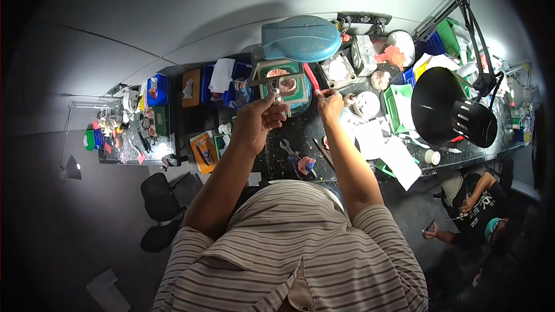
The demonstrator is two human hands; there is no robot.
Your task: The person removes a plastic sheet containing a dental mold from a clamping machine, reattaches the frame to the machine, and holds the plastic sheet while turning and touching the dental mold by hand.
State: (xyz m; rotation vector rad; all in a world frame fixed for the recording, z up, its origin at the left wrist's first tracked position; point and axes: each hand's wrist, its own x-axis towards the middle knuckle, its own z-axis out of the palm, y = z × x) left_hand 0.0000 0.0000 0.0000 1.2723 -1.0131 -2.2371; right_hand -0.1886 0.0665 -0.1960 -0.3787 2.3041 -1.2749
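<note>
My left hand point(263, 117) is closed on a metal frame point(257, 71) by a silver knob point(277, 94); within the frame, a pink dental model point(287, 85) sits in a green square mount point(268, 73). My right hand point(329, 104), fingers pinched, holds a long red strip point(310, 76) just right of the frame. Behind both is a rounded teal machine cover point(300, 39). A metal wrench point(289, 151) and a pink-and-blue lump point(305, 164) lie on the dark bench point(276, 170) below my hands.
A black lamp point(439, 104) overhangs the cluttered right side, among metal flasks point(337, 70), green trays point(396, 110) and paper point(404, 170). Blue bins point(237, 72) and an orange package point(202, 151) are left. A chair point(159, 196) stands lower left; another person point(474, 208) is lower right, holding tools.
</note>
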